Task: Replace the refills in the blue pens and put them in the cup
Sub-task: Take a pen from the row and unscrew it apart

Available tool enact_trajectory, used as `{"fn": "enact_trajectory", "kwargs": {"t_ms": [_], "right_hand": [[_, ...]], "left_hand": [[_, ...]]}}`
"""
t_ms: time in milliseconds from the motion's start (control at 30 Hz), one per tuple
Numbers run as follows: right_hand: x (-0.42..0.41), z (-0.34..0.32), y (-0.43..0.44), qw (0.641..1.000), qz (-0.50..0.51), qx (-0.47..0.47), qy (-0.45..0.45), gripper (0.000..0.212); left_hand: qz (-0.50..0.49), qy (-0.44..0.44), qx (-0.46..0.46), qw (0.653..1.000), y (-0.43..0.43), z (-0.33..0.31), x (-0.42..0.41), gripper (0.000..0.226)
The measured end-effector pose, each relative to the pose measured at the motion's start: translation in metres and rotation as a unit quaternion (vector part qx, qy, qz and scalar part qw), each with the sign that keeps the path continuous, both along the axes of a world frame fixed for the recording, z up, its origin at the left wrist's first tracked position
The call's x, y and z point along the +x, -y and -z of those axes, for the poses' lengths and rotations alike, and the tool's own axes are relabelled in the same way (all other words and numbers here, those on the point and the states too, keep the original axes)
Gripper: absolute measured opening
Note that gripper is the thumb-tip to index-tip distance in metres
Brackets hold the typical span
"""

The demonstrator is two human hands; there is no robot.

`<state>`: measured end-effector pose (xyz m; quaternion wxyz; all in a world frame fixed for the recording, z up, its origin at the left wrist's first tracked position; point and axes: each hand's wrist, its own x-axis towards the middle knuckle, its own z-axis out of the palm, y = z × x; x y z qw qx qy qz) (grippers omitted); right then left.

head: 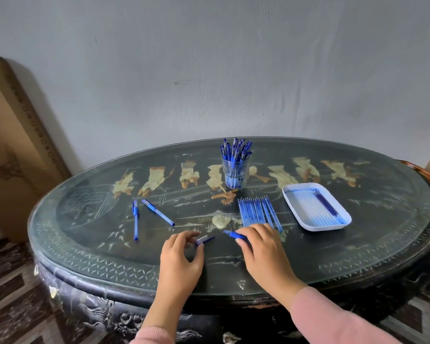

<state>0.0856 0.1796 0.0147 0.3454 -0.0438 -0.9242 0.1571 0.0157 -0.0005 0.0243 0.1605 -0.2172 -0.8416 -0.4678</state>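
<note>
The left grip (181,256) was closed in a pinch on a small pen cap (205,239), thumb and fingertips holding it just above the counter (358,244). The right grip (263,247) was curled around a blue pen (233,235), whose pointed end stuck out to the left toward the cap, the two parts near each other but apart. Just behind the right grip lay a row of blue refills (257,211), side by side. To their right sat a white tray (293,212) holding more refills. The clear cup (235,175) stood upright farther back, full of blue pens. Two loose pens (135,219) lay on the counter to the left, well apart from both grips.
</note>
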Motion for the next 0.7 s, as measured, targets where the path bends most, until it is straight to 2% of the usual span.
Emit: {"fn": "enact_trajectory", "kwargs": {"t_ms": [100,167,267,433,633,700], "right_hand": [[-0.004,-0.024,0.007,0.984,-0.009,-0.179,-0.018,0.016],[-0.006,-0.039,0.012,0.957,-0.012,-0.288,-0.032,0.01],[-0.004,-0.053,0.016,0.921,-0.016,-0.388,-0.002,0.01],[0.005,-0.063,0.019,0.901,-0.032,-0.43,0.042,0.009],[0.003,-0.085,0.012,0.879,-0.056,-0.473,0.012,0.002],[0.002,-0.091,0.01,0.884,-0.056,-0.464,0.034,0.004]], "left_hand": [[0.051,0.031,0.06,0.996,-0.008,-0.006,0.009,0.027],[0.099,0.114,0.103,0.983,-0.016,-0.01,0.017,0.03],[0.138,0.231,0.183,0.946,-0.028,-0.014,0.028,0.029],[0.129,0.25,0.206,0.937,-0.032,-0.012,0.034,0.017],[0.135,0.233,0.192,0.944,-0.03,-0.008,0.035,0.018],[0.134,0.23,0.19,0.945,-0.03,-0.008,0.036,0.018]]}}
